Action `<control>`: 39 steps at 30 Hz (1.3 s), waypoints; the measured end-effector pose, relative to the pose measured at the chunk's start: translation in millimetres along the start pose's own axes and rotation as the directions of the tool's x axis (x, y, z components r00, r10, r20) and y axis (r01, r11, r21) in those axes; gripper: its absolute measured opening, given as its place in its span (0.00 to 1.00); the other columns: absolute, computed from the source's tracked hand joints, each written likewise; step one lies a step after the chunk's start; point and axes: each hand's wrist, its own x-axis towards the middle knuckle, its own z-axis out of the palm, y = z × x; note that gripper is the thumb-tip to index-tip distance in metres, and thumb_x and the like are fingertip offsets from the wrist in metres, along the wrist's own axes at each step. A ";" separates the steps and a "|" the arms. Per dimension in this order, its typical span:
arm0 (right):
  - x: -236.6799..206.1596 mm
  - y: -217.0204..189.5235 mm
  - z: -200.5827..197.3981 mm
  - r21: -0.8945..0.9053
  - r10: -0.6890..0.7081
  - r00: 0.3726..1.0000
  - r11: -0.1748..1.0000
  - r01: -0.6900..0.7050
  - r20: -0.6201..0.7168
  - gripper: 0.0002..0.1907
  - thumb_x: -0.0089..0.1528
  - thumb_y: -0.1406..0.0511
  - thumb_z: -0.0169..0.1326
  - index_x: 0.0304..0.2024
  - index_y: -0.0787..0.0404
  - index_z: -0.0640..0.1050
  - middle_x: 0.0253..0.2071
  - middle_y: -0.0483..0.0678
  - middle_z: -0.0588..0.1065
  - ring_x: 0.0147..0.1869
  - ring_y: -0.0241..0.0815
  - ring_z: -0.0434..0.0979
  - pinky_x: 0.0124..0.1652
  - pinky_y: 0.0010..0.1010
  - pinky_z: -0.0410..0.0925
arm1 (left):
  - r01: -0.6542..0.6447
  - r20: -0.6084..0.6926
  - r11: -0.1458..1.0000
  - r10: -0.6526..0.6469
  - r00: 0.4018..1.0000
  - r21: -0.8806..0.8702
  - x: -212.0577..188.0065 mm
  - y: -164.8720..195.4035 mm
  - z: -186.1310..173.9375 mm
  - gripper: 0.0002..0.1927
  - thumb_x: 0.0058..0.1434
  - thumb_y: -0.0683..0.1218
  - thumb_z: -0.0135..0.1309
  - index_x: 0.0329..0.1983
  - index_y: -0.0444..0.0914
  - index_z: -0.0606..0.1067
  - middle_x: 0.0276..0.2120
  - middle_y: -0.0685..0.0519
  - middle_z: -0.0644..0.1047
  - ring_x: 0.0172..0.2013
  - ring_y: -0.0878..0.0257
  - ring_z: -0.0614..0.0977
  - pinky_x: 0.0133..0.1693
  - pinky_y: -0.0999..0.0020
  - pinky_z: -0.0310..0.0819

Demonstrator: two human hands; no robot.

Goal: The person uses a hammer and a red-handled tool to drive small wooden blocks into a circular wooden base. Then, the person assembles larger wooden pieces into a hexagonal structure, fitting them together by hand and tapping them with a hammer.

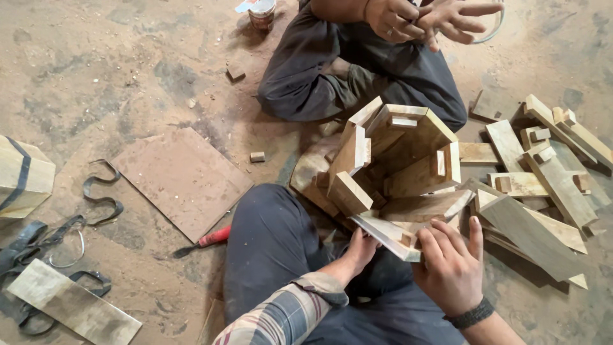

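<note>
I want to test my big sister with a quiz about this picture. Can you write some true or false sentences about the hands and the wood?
1. Both hands touch the ring of wooden pieces. True: the left hand is under its near plank, the right hand on its edge.
2. The right hand wears a dark wristband. True.
3. The red-handled tool is in the left hand. False: it lies on the dirt floor.
4. The loose pile of wooden pieces lies left of the ring. False: it lies to the right.
5. Another person sits across the ring. True.
</note>
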 end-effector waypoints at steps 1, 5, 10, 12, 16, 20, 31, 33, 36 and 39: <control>0.5 -0.4 -0.7 0.011 -0.003 1.000 1.000 0.003 0.006 0.14 0.54 0.66 0.57 0.43 0.61 0.78 0.42 0.50 0.80 0.58 0.47 0.79 0.76 0.56 0.45 | -0.045 0.027 0.999 0.044 0.999 0.020 0.8 -1.1 -0.2 0.05 0.65 0.37 0.51 0.41 0.40 0.72 0.33 0.59 0.76 0.32 0.69 0.74 0.34 0.72 0.66; 23.4 9.5 -3.4 0.018 -0.050 0.998 0.999 0.050 0.046 0.13 0.56 0.65 0.59 0.43 0.60 0.77 0.43 0.49 0.80 0.58 0.46 0.78 0.76 0.56 0.45 | -0.227 0.156 0.974 0.222 0.963 0.014 5.6 0.2 -1.7 0.03 0.68 0.36 0.52 0.39 0.36 0.72 0.32 0.57 0.73 0.33 0.68 0.72 0.34 0.71 0.64; 54.6 16.8 -0.6 0.056 -0.181 0.978 0.983 0.176 0.107 0.15 0.55 0.67 0.59 0.46 0.60 0.76 0.46 0.50 0.79 0.61 0.48 0.77 0.77 0.53 0.47 | -0.145 0.216 0.980 0.172 0.961 -0.135 1.2 11.8 -3.8 0.10 0.67 0.37 0.50 0.50 0.35 0.74 0.45 0.55 0.78 0.44 0.67 0.78 0.42 0.69 0.71; 58.0 16.5 0.5 0.075 -0.231 0.954 0.973 0.220 0.191 0.13 0.58 0.68 0.59 0.46 0.60 0.76 0.46 0.48 0.78 0.62 0.45 0.77 0.78 0.53 0.48 | -0.124 0.224 0.992 0.127 0.966 -0.027 -4.7 16.5 -5.0 0.13 0.69 0.38 0.49 0.56 0.32 0.73 0.49 0.53 0.78 0.47 0.65 0.78 0.45 0.69 0.71; 54.7 21.1 2.3 0.101 -0.264 0.949 0.963 0.249 0.174 0.12 0.59 0.68 0.59 0.45 0.59 0.76 0.43 0.46 0.78 0.61 0.44 0.77 0.77 0.55 0.48 | -0.159 0.267 0.987 0.158 0.951 -0.018 -14.5 31.5 -3.5 0.19 0.64 0.35 0.45 0.58 0.36 0.71 0.50 0.58 0.76 0.48 0.67 0.77 0.45 0.71 0.69; 39.9 28.6 1.1 0.069 -0.218 0.969 0.975 0.211 0.118 0.12 0.61 0.68 0.60 0.47 0.60 0.77 0.45 0.47 0.79 0.61 0.43 0.78 0.79 0.56 0.47 | -0.172 0.222 0.984 0.159 0.962 0.041 -19.3 33.1 1.5 0.20 0.62 0.32 0.44 0.56 0.34 0.73 0.45 0.56 0.78 0.45 0.66 0.78 0.44 0.71 0.70; 27.7 41.6 19.0 -0.005 -0.101 0.980 0.995 0.103 0.171 0.13 0.60 0.66 0.62 0.47 0.57 0.77 0.46 0.43 0.78 0.60 0.41 0.77 0.78 0.58 0.42 | -0.165 0.019 0.984 0.164 0.986 0.063 -11.5 1.4 -0.4 0.19 0.61 0.35 0.50 0.56 0.30 0.65 0.48 0.50 0.76 0.41 0.61 0.80 0.44 0.66 0.74; 28.7 44.7 20.8 0.000 -0.092 0.978 0.996 0.094 0.188 0.13 0.59 0.66 0.62 0.46 0.57 0.77 0.46 0.43 0.78 0.59 0.41 0.77 0.78 0.58 0.42 | 0.026 -0.069 0.999 -0.023 0.997 0.040 -33.0 9.0 -4.2 0.29 0.60 0.38 0.52 0.63 0.32 0.57 0.52 0.45 0.74 0.43 0.56 0.80 0.46 0.63 0.76; 28.8 45.6 20.1 -0.002 -0.090 0.979 0.996 0.092 0.185 0.12 0.60 0.67 0.62 0.45 0.56 0.77 0.45 0.43 0.78 0.59 0.41 0.77 0.79 0.57 0.42 | 0.120 -0.251 0.978 -0.075 0.965 0.170 -73.3 46.9 -13.4 0.46 0.57 0.42 0.55 0.74 0.35 0.45 0.58 0.39 0.72 0.46 0.49 0.80 0.49 0.57 0.77; 34.2 40.8 17.4 0.002 -0.085 0.980 0.996 0.086 0.181 0.11 0.62 0.66 0.62 0.46 0.56 0.76 0.45 0.43 0.78 0.60 0.41 0.77 0.78 0.58 0.43 | -0.469 0.142 0.299 0.700 0.699 0.831 -106.6 107.7 -34.2 0.52 0.60 0.44 0.59 0.77 0.29 0.39 0.72 0.24 0.53 0.71 0.32 0.58 0.68 0.47 0.55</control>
